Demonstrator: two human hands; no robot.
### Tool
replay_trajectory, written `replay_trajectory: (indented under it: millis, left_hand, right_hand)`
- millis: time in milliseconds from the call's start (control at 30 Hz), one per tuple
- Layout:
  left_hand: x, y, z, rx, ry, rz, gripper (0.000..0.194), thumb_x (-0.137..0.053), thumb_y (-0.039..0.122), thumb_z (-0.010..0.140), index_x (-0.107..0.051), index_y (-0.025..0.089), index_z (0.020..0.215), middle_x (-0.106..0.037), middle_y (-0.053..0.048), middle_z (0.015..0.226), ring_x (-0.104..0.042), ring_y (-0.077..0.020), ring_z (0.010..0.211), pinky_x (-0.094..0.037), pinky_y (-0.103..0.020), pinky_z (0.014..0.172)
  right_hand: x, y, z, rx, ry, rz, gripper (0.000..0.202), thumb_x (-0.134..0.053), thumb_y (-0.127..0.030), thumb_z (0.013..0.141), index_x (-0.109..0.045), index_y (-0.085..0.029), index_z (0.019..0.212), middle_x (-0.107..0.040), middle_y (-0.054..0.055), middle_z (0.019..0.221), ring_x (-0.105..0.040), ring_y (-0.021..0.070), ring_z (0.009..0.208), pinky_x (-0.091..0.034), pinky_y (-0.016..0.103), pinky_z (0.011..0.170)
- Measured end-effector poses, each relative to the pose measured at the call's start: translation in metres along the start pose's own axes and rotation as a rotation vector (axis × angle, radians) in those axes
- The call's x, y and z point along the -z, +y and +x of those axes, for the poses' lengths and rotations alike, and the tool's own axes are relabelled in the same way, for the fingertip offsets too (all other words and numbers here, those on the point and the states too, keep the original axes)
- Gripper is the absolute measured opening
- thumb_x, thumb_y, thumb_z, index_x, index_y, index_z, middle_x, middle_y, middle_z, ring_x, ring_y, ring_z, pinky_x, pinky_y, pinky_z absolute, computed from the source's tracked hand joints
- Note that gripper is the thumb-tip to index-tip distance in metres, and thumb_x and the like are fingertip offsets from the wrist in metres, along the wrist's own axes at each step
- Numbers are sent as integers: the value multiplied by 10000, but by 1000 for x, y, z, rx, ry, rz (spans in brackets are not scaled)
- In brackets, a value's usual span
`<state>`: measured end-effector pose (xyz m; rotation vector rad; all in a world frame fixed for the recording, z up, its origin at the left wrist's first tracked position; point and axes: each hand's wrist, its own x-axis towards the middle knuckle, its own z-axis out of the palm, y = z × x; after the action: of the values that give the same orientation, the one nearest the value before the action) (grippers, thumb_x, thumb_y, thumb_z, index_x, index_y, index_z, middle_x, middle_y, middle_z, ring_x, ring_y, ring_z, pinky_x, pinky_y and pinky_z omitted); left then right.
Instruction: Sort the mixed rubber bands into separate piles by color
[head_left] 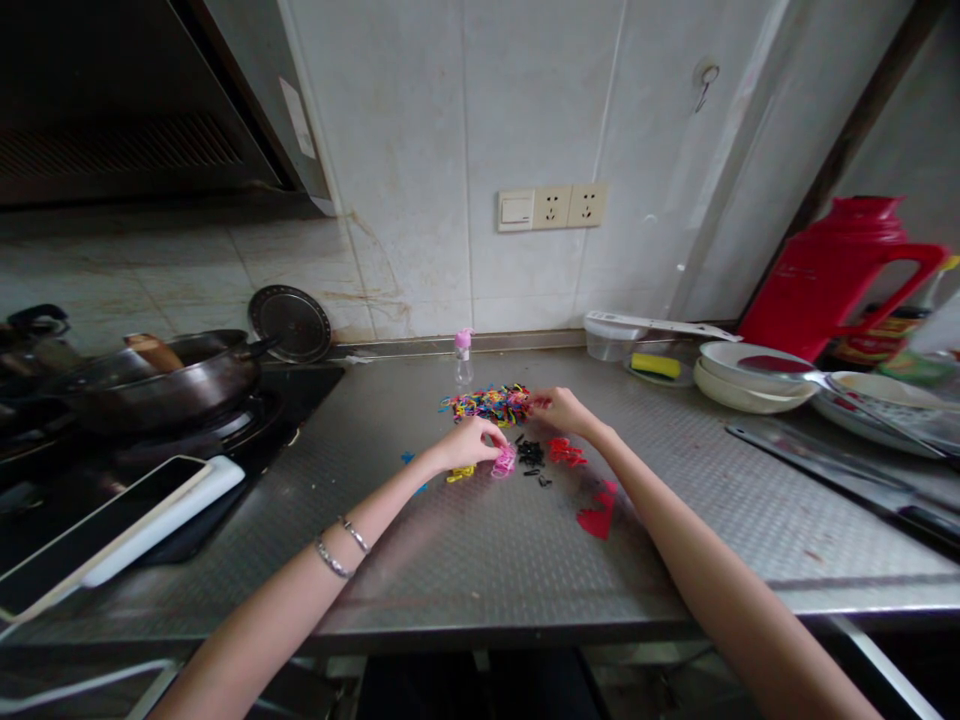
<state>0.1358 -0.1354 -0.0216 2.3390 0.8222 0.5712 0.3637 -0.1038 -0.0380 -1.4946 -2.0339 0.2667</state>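
A mixed heap of small coloured rubber bands (491, 404) lies on the metal counter (480, 560). My left hand (474, 443) is curled with its fingertips at a small pile of pink rubber bands (504, 462); what it pinches is too small to tell. At the heap's right edge, my right hand (561, 410) has its fingers pinched together, and their hold is unclear. Sorted nearby are black rubber bands (532, 455), red rubber bands (566, 452) and yellow rubber bands (460, 473). Blue rubber bands (407, 458) are partly hidden behind my left wrist.
Behind the heap stands a small clear bottle with a pink cap (463, 355). A torn red piece (598, 510) lies near my right forearm. Left are a stove with a pan (161, 385) and a phone (105, 530). Bowls (750, 385), a knife (825, 475) and a red thermos (832, 280) occupy the right.
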Motion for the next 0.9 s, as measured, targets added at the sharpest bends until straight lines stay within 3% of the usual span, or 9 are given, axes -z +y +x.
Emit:
replay_trajectory:
  millis: [167, 333, 500, 733, 800, 900]
  left_hand:
    - [6, 1, 2, 17, 28, 2, 154, -584, 196, 678, -691, 128, 765, -669, -35, 730, -543, -106, 617, -383, -191, 565]
    - [15, -5, 5, 73, 113, -30, 162, -591, 214, 677, -689, 116, 762, -670, -43, 735, -544, -105, 600, -391, -200, 564]
    - [21, -18, 7, 129, 187, -114, 195, -591, 250, 686, -682, 95, 760, -659, -54, 700, -515, -88, 541, -377, -195, 513]
    - [31, -36, 7, 181, 225, -207, 274, -589, 316, 693, -665, 87, 822, -624, -35, 642, -412, -47, 435, -322, -179, 428]
    - [34, -40, 8, 200, 255, -220, 279, -590, 324, 693, -665, 89, 824, -622, -33, 637, -401, -43, 424, -317, -178, 421]
    - [37, -47, 8, 233, 303, -207, 268, -596, 312, 687, -667, 90, 819, -629, -37, 642, -392, -42, 410, -300, -178, 403]
  right_hand:
    - [-4, -2, 1, 71, -76, 60, 264, -617, -312, 635, -692, -185, 855, -657, -7, 725, -563, 131, 662, -417, 191, 618]
    - [-11, 0, 3, 140, -56, -5, 193, -590, -290, 676, -691, -191, 808, -656, 15, 783, -561, 138, 713, -407, 209, 668]
    - [-11, 3, 3, 92, 22, 10, 183, -538, -243, 714, -699, -181, 776, -666, 32, 777, -567, 135, 698, -406, 209, 657]
    - [7, 0, 5, 17, 65, 119, 291, -545, -377, 728, -700, -143, 806, -670, 54, 761, -563, 142, 682, -410, 220, 628]
    - [16, -3, 5, -11, 3, 190, 342, -538, -413, 724, -692, -128, 833, -662, 52, 725, -544, 130, 631, -402, 212, 563]
    - [27, -8, 1, -32, -231, 303, 379, -546, -442, 700, -680, -126, 861, -646, 41, 707, -514, 109, 581, -378, 188, 473]
